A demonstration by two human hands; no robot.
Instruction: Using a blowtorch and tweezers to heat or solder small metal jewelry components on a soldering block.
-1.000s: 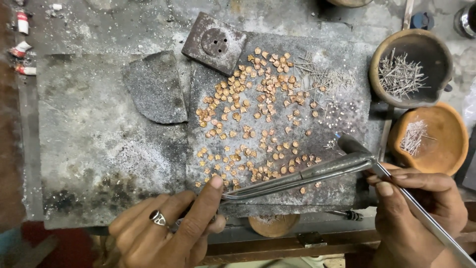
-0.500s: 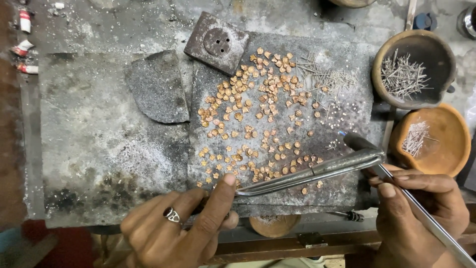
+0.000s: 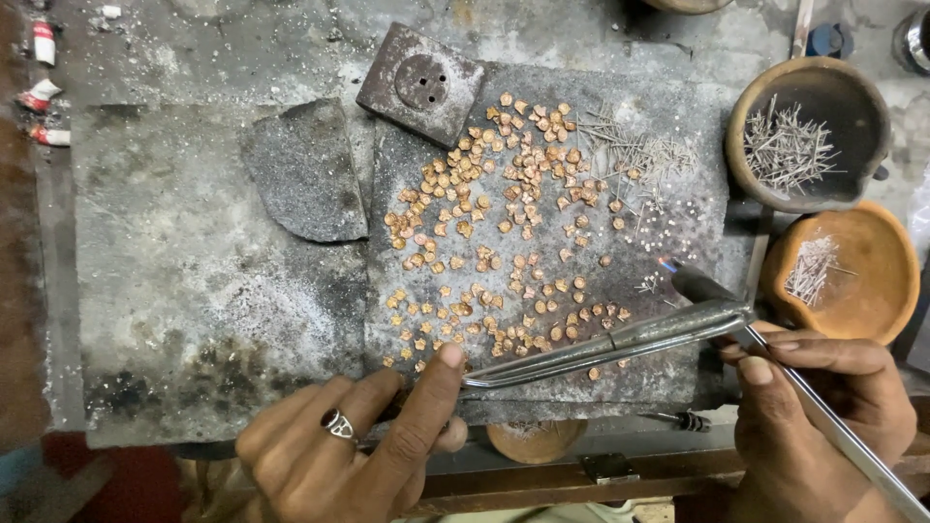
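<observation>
Tweezers and torch over the copper bits

Lower frame: our left hand (image 3: 339,455) pinches long tweezers (image 3: 601,347); our right hand (image 3: 823,426) grips the torch (image 3: 775,363), knuckles curled.

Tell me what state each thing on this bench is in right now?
Torch: lit, small flame at its tip, held in right hand.
Tweezers: lying across the slab, left hand at one end.
Copper pieces: scattered loose on the slab.
Dark bowl: holds wire bits.
Orange bowl: holds a few wire bits.
</observation>
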